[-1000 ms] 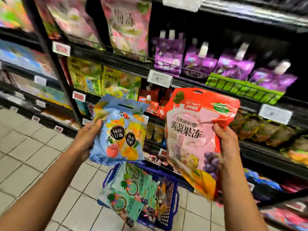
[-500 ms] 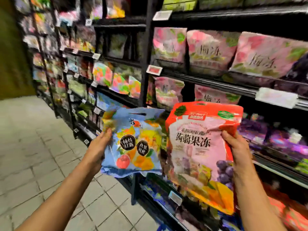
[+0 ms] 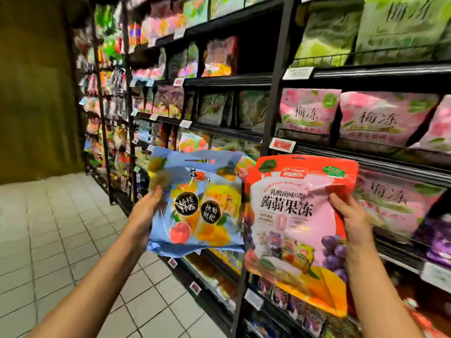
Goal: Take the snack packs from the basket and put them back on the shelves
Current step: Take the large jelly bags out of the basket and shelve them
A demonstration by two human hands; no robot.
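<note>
**Two snack packs held up before the shelves**

Since the earlier frame, the view has swung further left along the aisle, so more tiled floor (image 3: 61,240) now shows at 9 o'clock, and both packs sit slightly higher against the shelves.

At centre, the left hand (image 3: 144,213) pinches the left edge of a blue snack pack (image 3: 197,203), thumb in front and fingers hidden behind. It is printed with peach and mango pictures and two black round labels. Just beside it, toward 3 o'clock, the right hand (image 3: 351,215) grips the right edge of a red and pink jelly pack (image 3: 295,225), thumb pressed on the front, fingers behind. This pack is larger, shows grapes and mango, and hangs lower, reaching toward 5 o'clock. The two packs nearly touch at their inner edges; both are upright, facing the viewer.

Behind them, black shelves (image 3: 366,76) run from 12 to 4 o'clock. Pink plum-jelly bags (image 3: 380,118) stand at 2 o'clock, green bags (image 3: 327,32) above them at 1 o'clock, purple bags (image 3: 436,240) at 3 o'clock. The far shelves toward 10 o'clock are blurred.
</note>
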